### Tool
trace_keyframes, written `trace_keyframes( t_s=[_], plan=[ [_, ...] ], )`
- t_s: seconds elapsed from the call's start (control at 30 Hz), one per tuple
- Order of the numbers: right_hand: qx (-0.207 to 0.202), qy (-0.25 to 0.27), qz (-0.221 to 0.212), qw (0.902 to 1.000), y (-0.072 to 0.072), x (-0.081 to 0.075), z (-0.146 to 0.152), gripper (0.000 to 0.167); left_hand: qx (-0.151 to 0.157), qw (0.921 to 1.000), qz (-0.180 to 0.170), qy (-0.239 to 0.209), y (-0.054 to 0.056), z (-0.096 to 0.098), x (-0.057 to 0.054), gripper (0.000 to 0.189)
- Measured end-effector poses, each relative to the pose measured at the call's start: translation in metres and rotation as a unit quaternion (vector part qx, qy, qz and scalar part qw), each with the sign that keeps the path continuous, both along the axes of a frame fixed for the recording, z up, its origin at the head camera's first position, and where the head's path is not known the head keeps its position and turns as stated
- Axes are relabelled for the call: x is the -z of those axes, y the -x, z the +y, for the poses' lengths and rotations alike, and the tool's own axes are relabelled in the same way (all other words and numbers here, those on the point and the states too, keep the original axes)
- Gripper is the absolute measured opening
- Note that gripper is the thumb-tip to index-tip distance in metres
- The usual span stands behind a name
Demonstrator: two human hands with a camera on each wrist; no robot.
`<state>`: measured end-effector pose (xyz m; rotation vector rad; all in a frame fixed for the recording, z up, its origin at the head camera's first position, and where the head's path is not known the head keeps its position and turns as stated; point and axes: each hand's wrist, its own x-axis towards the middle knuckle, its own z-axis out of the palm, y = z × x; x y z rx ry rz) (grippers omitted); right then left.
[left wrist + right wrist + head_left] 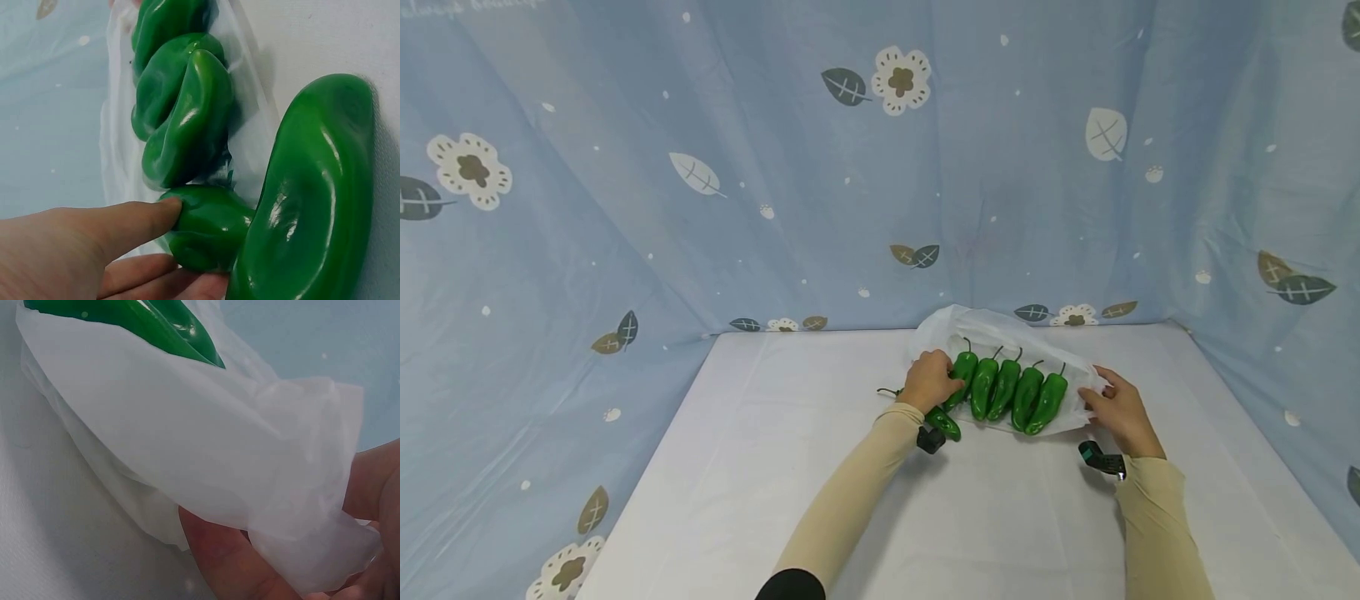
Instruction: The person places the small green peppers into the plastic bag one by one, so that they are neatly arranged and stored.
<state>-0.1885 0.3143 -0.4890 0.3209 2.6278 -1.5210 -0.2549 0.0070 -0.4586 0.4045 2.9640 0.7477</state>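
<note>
Several glossy green peppers (1004, 385) lie side by side on a translucent white plastic bag (951, 323), stems toward the back. My left hand (931, 379) grips the leftmost one, a green pepper (209, 228), with the thumb on top and the fingers beneath. Another pepper (943, 423) lies partly under the left wrist, off the bag's near left edge; it looms large in the left wrist view. At the bag's right end, my right hand (1122, 412) pinches the crumpled plastic (300, 462) between thumb and fingers.
A white-covered table (1000, 517) carries everything. Behind it hangs a blue curtain (820, 167) with leaf and flower prints, close to the bag's far edge. Dark wrist-worn devices (1101, 460) sit beneath both wrists.
</note>
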Motion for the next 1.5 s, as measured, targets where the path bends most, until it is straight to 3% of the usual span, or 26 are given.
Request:
trace_keyframes(
  t_s=[0.33, 0.5, 0.63, 0.77, 1.0, 1.5],
  plan=[
    [0.002, 0.004, 0.006, 1.0, 0.001, 0.002, 0.0, 0.064, 0.008, 0.9998, -0.006, -0.016, 0.0, -0.001, 0.0, 0.022],
    [0.004, 0.007, 0.005, 1.0, 0.001, 0.002, -0.001, 0.064, 0.012, 0.9996, -0.014, -0.02, 0.0, -0.002, -0.001, 0.031],
    [0.004, 0.006, 0.003, 1.0, 0.001, 0.002, -0.001, 0.064, 0.011, 0.9995, -0.015, -0.025, -0.002, -0.004, -0.004, 0.024],
    [0.003, 0.003, 0.002, 1.0, 0.0, 0.0, -0.002, 0.064, 0.006, 0.9995, -0.017, -0.028, -0.003, -0.006, -0.007, 0.031],
    [0.001, 0.0, 0.001, 1.0, -0.001, 0.0, -0.002, 0.064, 0.007, 0.9995, -0.005, -0.031, -0.002, -0.015, -0.012, 0.037],
    [0.003, -0.005, -0.004, 1.0, -0.001, -0.004, -0.002, 0.064, 0.01, 0.9927, 0.029, -0.117, -0.015, -0.047, -0.034, 0.031]
  ],
)
